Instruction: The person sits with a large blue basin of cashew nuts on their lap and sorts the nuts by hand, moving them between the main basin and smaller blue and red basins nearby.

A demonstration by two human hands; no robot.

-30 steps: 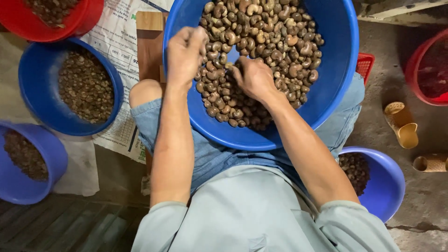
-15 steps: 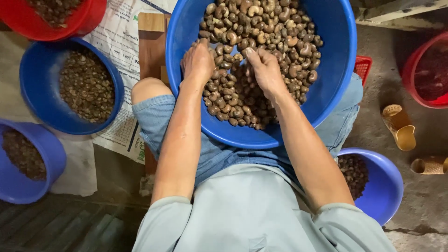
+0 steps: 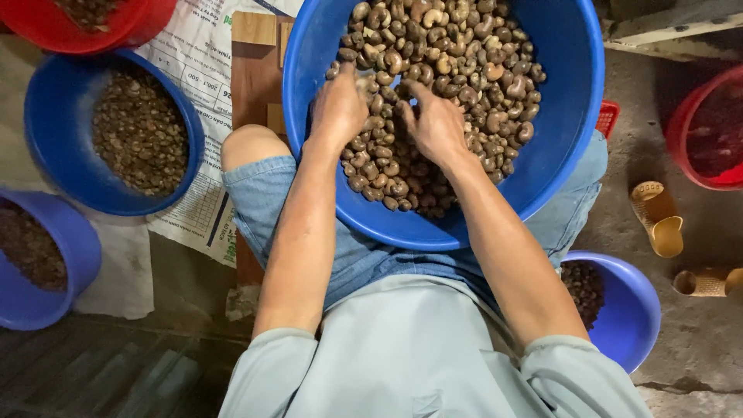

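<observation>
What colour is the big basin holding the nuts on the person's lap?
Blue basin, clearest in the head view.

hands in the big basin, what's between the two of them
Only nuts: the left hand and right hand rest apart on the pile in the blue basin, a narrow strip of nuts between them, seen in the head view.

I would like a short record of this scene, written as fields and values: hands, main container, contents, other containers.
left hand: palm down on the nuts, fingers spread
right hand: on the nuts beside it, fingers curled
main container: large blue basin on the person's lap
contents: brown curved nuts
other containers: blue bowl of small brown pieces at left, red bowl above it, small blue bowl at lower right
</observation>
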